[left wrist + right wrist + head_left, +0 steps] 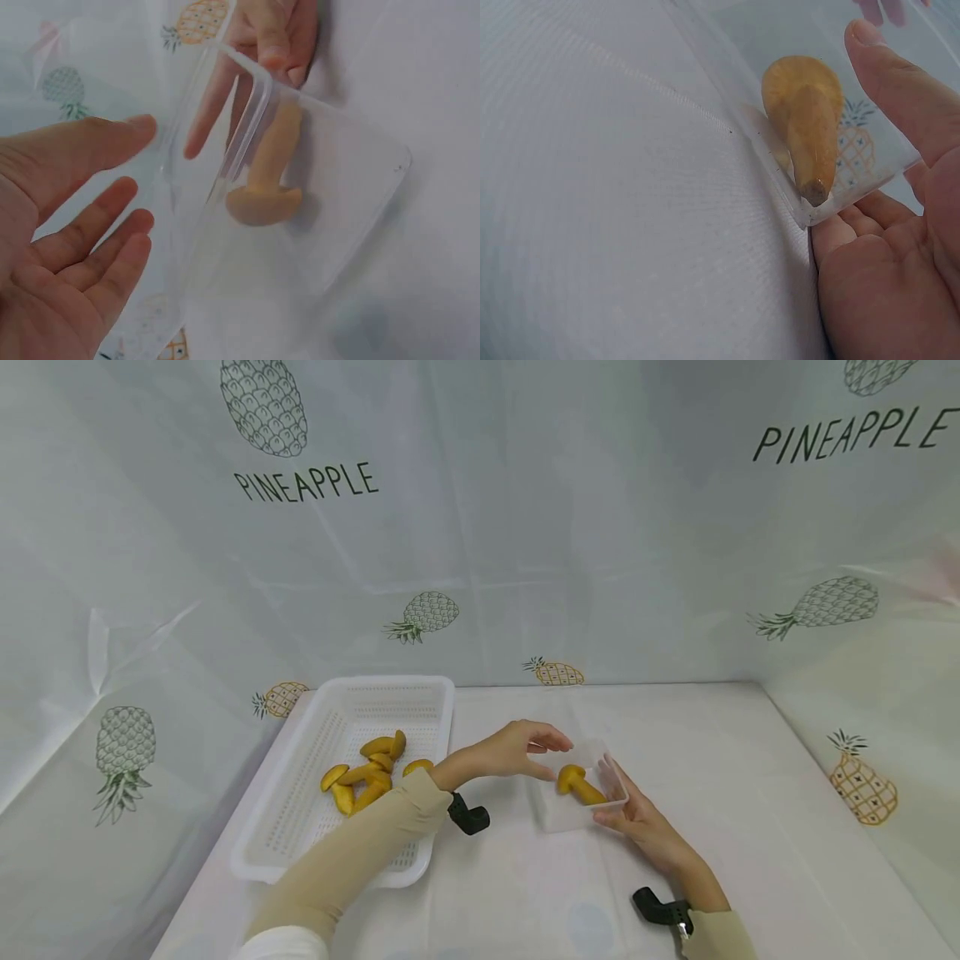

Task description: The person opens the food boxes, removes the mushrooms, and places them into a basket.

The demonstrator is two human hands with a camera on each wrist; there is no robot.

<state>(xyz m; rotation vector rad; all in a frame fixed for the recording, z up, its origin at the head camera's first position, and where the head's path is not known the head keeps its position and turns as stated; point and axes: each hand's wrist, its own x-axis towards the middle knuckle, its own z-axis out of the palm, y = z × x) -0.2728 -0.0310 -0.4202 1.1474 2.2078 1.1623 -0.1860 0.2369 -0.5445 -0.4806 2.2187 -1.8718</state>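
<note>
One yellow mushroom (pixel 579 783) lies inside a clear plastic box (pixel 558 817), its stem toward the right hand and its cap toward the left. My right hand (pixel 647 828) grips the box at its right end, thumb at the near side and fingers round the far side; in the right wrist view the fingers pass beneath the box (pixel 727 105). At the box's left side hovers my left hand (pixel 517 750), thumb and fingers spread apart with nothing between them. The left wrist view shows this hand (pixel 67 247) beside the box wall, with the mushroom (pixel 270 169) seen through the plastic.
A white perforated basket (pixel 258 847) stands to the left, with several yellow mushrooms (pixel 367 781) in it. My left forearm crosses over the basket's near right part. A white cloth (pixel 510 893) covers the table, and pineapple-printed sheeting (pixel 600 568) hangs behind and at both sides.
</note>
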